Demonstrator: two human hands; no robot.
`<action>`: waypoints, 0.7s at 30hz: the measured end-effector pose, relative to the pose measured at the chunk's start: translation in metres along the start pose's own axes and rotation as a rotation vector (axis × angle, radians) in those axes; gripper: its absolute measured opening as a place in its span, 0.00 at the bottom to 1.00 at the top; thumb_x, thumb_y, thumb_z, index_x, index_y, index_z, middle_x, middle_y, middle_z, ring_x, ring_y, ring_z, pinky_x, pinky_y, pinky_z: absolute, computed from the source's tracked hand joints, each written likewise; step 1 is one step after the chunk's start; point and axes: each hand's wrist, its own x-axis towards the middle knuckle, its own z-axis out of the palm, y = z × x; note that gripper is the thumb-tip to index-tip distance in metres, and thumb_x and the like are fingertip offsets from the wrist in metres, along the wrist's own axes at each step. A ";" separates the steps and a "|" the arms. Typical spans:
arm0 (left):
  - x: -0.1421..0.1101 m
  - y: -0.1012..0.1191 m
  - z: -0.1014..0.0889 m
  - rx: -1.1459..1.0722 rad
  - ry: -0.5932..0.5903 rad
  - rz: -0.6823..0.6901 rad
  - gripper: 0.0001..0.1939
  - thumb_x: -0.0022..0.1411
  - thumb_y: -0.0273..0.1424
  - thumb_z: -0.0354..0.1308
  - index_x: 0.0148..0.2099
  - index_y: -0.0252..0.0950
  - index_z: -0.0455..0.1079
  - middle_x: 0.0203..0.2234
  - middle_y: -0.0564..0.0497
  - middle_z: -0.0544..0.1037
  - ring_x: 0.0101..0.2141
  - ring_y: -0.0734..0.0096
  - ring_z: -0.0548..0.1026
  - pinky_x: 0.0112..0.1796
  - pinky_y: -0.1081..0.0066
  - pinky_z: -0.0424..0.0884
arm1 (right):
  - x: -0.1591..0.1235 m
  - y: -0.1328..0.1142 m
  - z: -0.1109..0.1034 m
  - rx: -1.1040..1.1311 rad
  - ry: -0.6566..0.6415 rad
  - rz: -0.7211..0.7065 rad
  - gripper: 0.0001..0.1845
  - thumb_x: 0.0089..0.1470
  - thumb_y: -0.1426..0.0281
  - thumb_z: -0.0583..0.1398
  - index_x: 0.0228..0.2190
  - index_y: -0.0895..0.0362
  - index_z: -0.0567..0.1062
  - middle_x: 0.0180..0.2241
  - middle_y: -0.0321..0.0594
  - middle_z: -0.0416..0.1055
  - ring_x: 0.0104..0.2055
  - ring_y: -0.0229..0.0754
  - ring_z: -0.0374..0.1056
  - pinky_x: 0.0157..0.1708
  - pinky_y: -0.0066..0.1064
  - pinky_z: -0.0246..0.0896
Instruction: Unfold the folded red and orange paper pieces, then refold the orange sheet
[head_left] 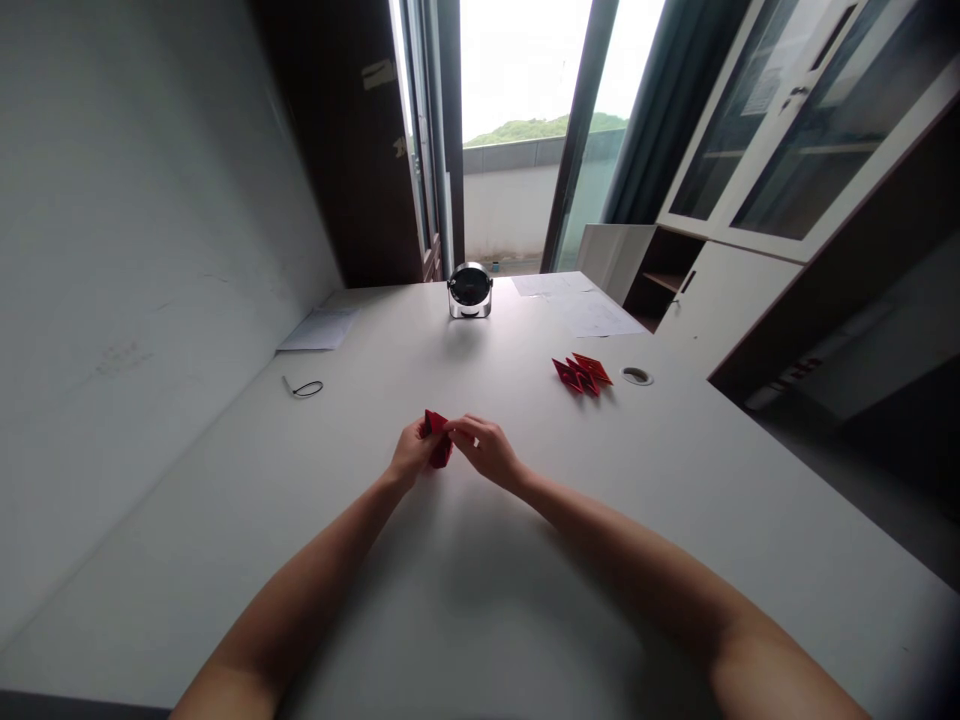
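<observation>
My left hand (412, 452) and my right hand (487, 450) meet over the middle of the white table (480, 600). Both pinch a small red folded paper piece (437, 440) between them, fingers closed on it. The piece sticks up between the fingertips, partly hidden by them. Further right on the table lie a few more red folded paper pieces (582, 373), clear of both hands.
A small round metal fan (469, 290) stands at the table's far edge. White paper sheets (319, 328) lie at the far left and far right (592, 315). A black loop with a pin (304, 388) lies left. A cable hole (637, 376) sits near the red pieces.
</observation>
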 end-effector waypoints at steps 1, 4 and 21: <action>0.000 0.000 0.000 0.016 -0.004 0.008 0.23 0.53 0.45 0.68 0.39 0.31 0.72 0.29 0.47 0.78 0.27 0.71 0.74 0.30 0.73 0.69 | -0.001 -0.003 -0.001 -0.060 -0.004 -0.035 0.13 0.64 0.64 0.55 0.42 0.53 0.78 0.35 0.39 0.75 0.31 0.37 0.68 0.36 0.29 0.64; 0.001 -0.001 0.001 0.050 -0.019 0.014 0.24 0.56 0.49 0.65 0.40 0.31 0.73 0.29 0.46 0.78 0.27 0.72 0.73 0.29 0.73 0.68 | -0.001 -0.006 -0.002 -0.176 0.030 -0.057 0.16 0.64 0.67 0.56 0.52 0.52 0.74 0.39 0.41 0.75 0.32 0.37 0.69 0.38 0.30 0.64; -0.002 0.002 0.002 0.204 -0.061 0.046 0.25 0.61 0.51 0.59 0.43 0.31 0.76 0.30 0.46 0.78 0.31 0.68 0.74 0.32 0.72 0.69 | 0.000 0.001 -0.004 -0.398 -0.014 -0.040 0.10 0.62 0.69 0.57 0.44 0.53 0.74 0.40 0.40 0.73 0.37 0.39 0.69 0.39 0.28 0.62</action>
